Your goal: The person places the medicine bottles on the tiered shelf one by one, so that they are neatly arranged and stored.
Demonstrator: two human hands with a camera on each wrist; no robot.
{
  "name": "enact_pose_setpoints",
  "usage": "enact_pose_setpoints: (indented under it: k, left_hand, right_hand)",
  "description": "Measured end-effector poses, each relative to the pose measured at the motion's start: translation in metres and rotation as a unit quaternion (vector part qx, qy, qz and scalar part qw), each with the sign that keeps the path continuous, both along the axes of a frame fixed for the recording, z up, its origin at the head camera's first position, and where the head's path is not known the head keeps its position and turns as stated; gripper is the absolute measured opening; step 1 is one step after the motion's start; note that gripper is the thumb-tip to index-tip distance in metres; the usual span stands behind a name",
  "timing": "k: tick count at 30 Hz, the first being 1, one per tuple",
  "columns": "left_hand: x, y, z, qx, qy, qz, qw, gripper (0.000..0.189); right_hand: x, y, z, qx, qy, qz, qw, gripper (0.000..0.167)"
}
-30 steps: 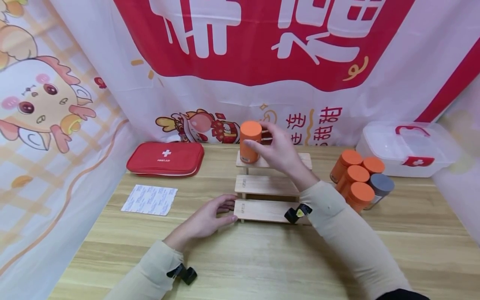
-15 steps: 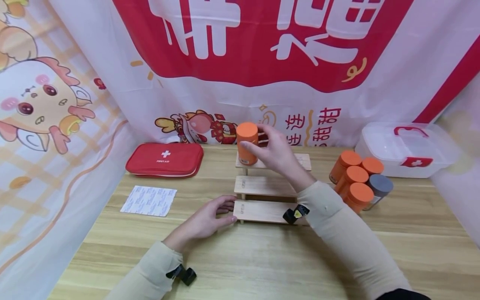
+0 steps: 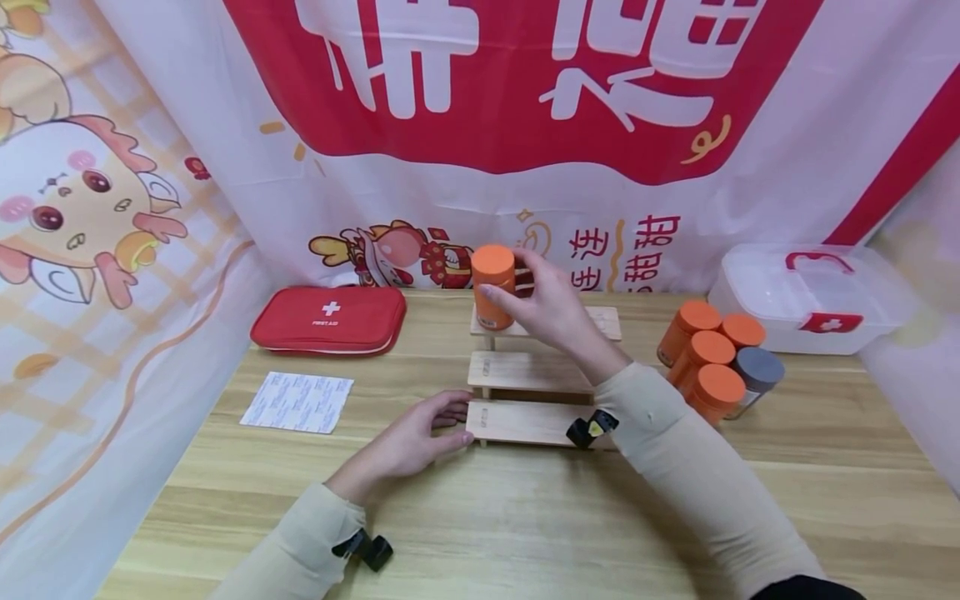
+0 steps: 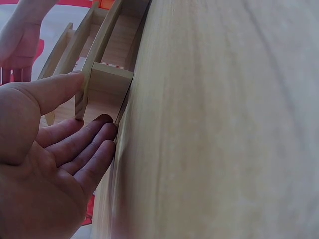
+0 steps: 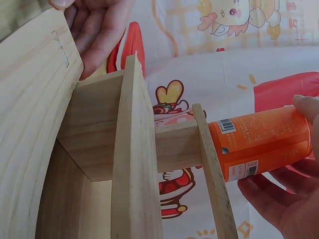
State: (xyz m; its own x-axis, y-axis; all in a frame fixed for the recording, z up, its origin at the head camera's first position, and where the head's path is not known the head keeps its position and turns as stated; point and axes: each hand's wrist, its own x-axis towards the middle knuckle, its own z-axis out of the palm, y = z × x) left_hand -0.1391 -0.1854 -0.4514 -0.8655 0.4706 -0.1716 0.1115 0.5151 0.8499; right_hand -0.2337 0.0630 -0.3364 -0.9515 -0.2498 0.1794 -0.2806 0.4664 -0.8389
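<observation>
A three-step wooden display rack (image 3: 531,371) stands on the table. My right hand (image 3: 551,304) grips an orange bottle (image 3: 492,292) with an orange lid, thumb in front and fingers behind. The bottle is upright at the left end of the top step; in the right wrist view, the orange bottle (image 5: 261,142) has its base against that board, barcode labels showing. My left hand (image 3: 412,437) holds the left end of the lowest step; in the left wrist view, the thumb of the left hand (image 4: 47,159) touches one edge and a finger the opposite edge.
Several orange-lidded bottles (image 3: 699,321) and one grey-lidded bottle (image 3: 759,371) cluster right of the rack, beside my right forearm. A clear plastic first-aid box (image 3: 765,308) stands behind them. A red first-aid pouch (image 3: 330,321) and a white printed sheet (image 3: 297,402) lie at left.
The orange bottle in my right hand has shifted slightly left and down on the top step, then stays put. My left hand keeps its place on the lowest step.
</observation>
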Motion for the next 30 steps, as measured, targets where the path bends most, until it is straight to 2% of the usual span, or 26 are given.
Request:
enact_pose_setpoints:
  k: [5,13,20,30]
  left_hand:
    - [0.000,0.001,0.000,-0.001,-0.001,0.001,1.0000,0.060]
    - [0.000,0.001,-0.001,-0.002,0.003,0.007,1.0000,0.062]
    - [0.000,0.000,0.000,-0.001,-0.003,0.015,0.9999,0.063]
    - [0.000,0.000,-0.001,0.002,-0.001,0.011,0.9999,0.063]
  right_hand:
    - [0.004,0.006,0.000,-0.009,-0.002,0.007,0.9999,0.075]
    - [0.012,0.021,0.004,-0.013,0.021,0.021,0.9995,0.074]
    - [0.021,0.036,0.007,-0.008,0.036,0.010,0.9993,0.071]
    - [0.040,0.066,0.011,-0.004,0.074,0.000,0.9973,0.064]
